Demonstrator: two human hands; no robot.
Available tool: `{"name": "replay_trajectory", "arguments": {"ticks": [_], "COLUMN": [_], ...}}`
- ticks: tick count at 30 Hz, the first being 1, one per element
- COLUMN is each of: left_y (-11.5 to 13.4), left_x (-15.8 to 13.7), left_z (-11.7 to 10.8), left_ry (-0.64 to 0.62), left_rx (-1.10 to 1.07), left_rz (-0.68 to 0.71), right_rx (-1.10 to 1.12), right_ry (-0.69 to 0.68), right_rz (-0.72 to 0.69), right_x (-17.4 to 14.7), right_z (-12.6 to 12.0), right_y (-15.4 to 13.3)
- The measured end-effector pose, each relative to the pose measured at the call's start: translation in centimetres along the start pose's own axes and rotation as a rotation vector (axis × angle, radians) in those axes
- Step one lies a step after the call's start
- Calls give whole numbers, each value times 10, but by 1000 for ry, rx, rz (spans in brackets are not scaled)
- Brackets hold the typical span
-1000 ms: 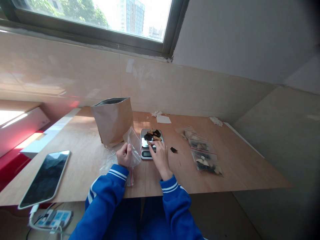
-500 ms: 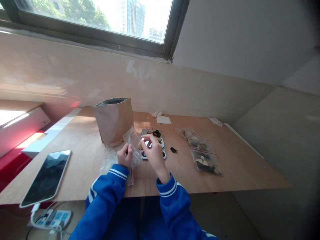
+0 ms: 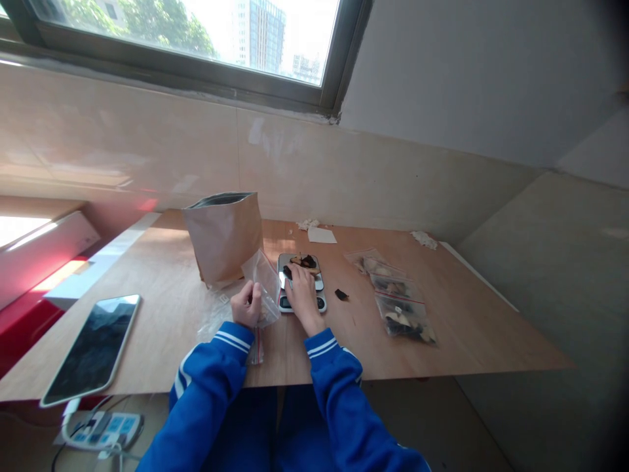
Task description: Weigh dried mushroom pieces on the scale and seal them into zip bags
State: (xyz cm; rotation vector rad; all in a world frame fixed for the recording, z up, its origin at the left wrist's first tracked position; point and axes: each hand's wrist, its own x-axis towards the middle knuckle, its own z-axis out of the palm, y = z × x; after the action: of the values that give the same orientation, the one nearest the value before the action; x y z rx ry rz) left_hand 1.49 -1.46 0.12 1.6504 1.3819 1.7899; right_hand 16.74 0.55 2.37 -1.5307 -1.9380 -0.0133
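Note:
My left hand (image 3: 246, 305) is closed on the edge of a clear zip bag (image 3: 266, 288), which stands up beside the fingers. My right hand (image 3: 303, 292) reaches over a small digital scale (image 3: 322, 303), fingers bent down with a dark dried slice (image 3: 287, 271) at the fingertips. More dried slices (image 3: 307, 261), dark and tan, lie on the scale's plate, partly covered by that hand. One loose dark piece (image 3: 341, 295) rests on the table to the right of the scale.
A brown paper pouch (image 3: 226, 242) stands open behind my left hand, with flat clear bags (image 3: 213, 314) before it. Filled zip bags (image 3: 403, 314) lie at right. A phone (image 3: 91, 351) on a cable lies at left; white paper (image 3: 322, 235) lies at the back.
My right hand has moved from beside the bag's mouth onto the scale plate, its fingers turning downward. My left hand and the bag have stayed nearly still.

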Motion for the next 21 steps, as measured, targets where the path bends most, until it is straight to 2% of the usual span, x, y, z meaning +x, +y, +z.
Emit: {"name": "replay_trajectory", "arguments": {"ticks": [3,7,10,15,18,21], "left_y": [1,2,3,4,2,-1], "left_x": [0,0,1,1,0,-1], "left_z": [0,0,0,0,1,2], "left_ry": [-4,-2,0,0,8,20], "left_rx": [7,11,18,2,-12,-19], "left_rz": [4,10,6,-28,-52,-63], "right_rx": [-42,21,165,443,603,715], "right_ry": [-10,16,74,205,174,109], "right_rz": [11,112,173,255,292,334], "right_x": [0,0,1,8,10,9], "right_z": [-3,-8,-18,-51,-62,-59], "right_y": [-1,-4,-14,-42,-57,-67]}}
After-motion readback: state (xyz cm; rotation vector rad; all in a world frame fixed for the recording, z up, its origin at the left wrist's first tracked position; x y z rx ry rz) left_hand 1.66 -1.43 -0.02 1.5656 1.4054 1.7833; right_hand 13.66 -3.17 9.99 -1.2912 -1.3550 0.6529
